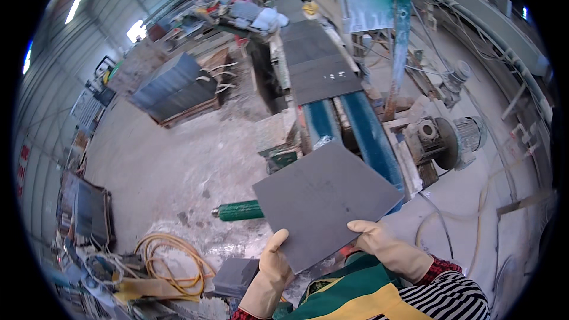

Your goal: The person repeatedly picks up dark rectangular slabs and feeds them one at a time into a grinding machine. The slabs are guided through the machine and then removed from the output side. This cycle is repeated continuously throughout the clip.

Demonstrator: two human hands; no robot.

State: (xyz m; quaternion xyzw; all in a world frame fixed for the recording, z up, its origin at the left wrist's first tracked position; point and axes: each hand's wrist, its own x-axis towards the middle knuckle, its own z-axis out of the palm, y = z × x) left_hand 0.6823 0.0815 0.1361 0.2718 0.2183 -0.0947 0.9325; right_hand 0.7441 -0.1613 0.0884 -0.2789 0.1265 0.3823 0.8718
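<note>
**Over the conveyor: slab held at both near corners**

Above the blue belts, a grey stone slab tilted away from the person. Left hand gripped its near-left edge, right hand clasped the near-right edge; the slab stretched forward from both, neither hand nearer.

Slab held between left hand and right hand, in front of the conveyor belts. Further slabs lie on the line behind. Motor to the right; roller and coiled hose on the floor to the left.
</note>
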